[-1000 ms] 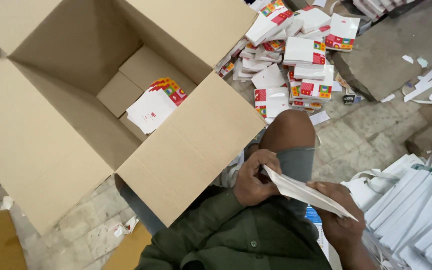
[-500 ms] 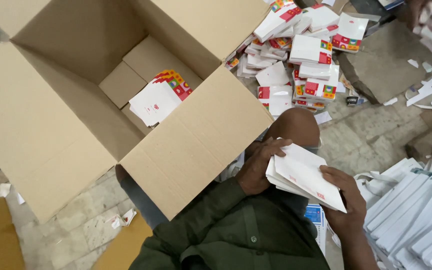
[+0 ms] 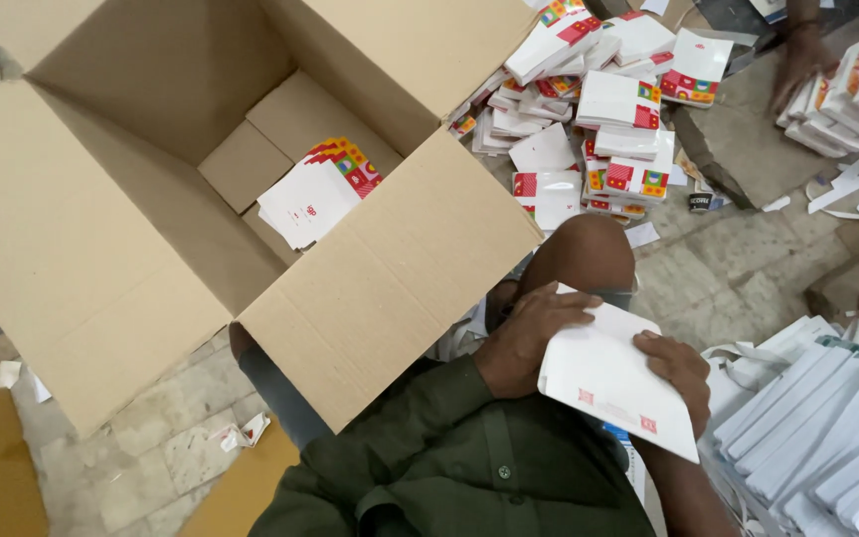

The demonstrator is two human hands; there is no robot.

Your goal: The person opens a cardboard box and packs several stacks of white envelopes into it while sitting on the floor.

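squaring a loose stack over the lap

holding a stack of flat white cartons point(image 3: 613, 383) above the knee, the person is closing both hands on it: the left hand point(image 3: 529, 333) is lying curled over the top left edge with the fingers wrapping the upper side, and the right hand point(image 3: 676, 366) is clamping the right edge, thumb on the face. the stack is hanging between the open cardboard box point(image 3: 82, 239) on the left and the rows of white cartons point(image 3: 827, 438) on the right. sheets are looking slightly fanned at the lower corner, so a slack grip could be letting them slide out and scatter over the stone floor point(image 3: 738, 278). the near flap point(image 3: 390, 278) is leaning close to the wrist and could be catching the stack. a bundle point(image 3: 315, 194) is already lying inside, tilted against the wall. another person's hand point(image 3: 797, 60) is working a pile at top right.
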